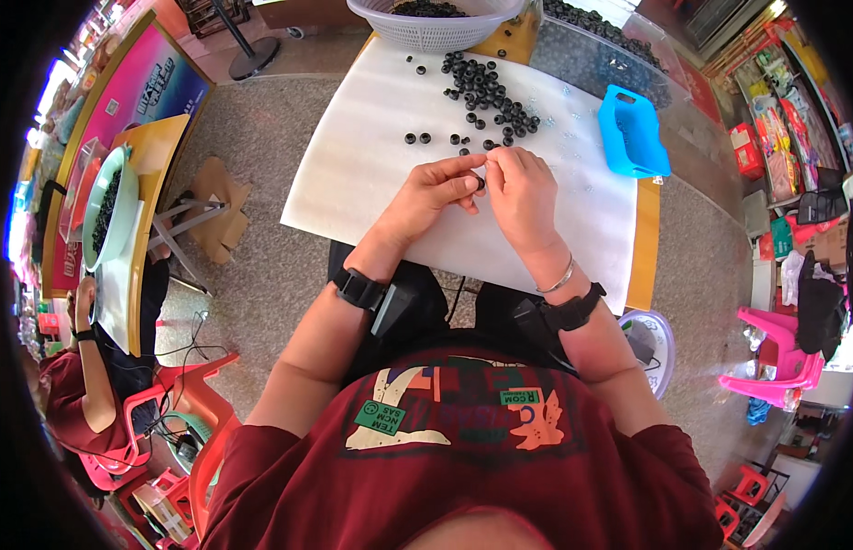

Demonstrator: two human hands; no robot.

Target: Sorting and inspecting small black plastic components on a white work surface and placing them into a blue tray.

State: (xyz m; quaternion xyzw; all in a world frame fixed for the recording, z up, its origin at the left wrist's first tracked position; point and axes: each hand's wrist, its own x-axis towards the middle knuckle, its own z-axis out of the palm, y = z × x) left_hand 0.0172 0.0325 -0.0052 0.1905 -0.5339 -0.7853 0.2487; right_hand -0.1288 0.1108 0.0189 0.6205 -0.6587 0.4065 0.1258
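Note:
Over the near part of the white-covered table [353, 174], both hands meet. My left hand [435, 191] pinches a small black round piece [480, 183] between thumb and fingers. Right beside it my right hand [522, 192] is closed in a pinch, fingertips touching the left fingers; whatever it grips is too small to make out. Just beyond the hands lies a loose pile of black round pieces [486, 87], some showing a hole in the middle. Tiny clear pieces [587, 137] are scattered to the right of the pile.
A blue plastic basket [639, 137] stands at the table's right edge. At the far side are a grey-white colander [426, 32] and a clear bin [582, 69] of black pieces. On the left, another person [87, 385] sits at a table with a green basin [124, 215].

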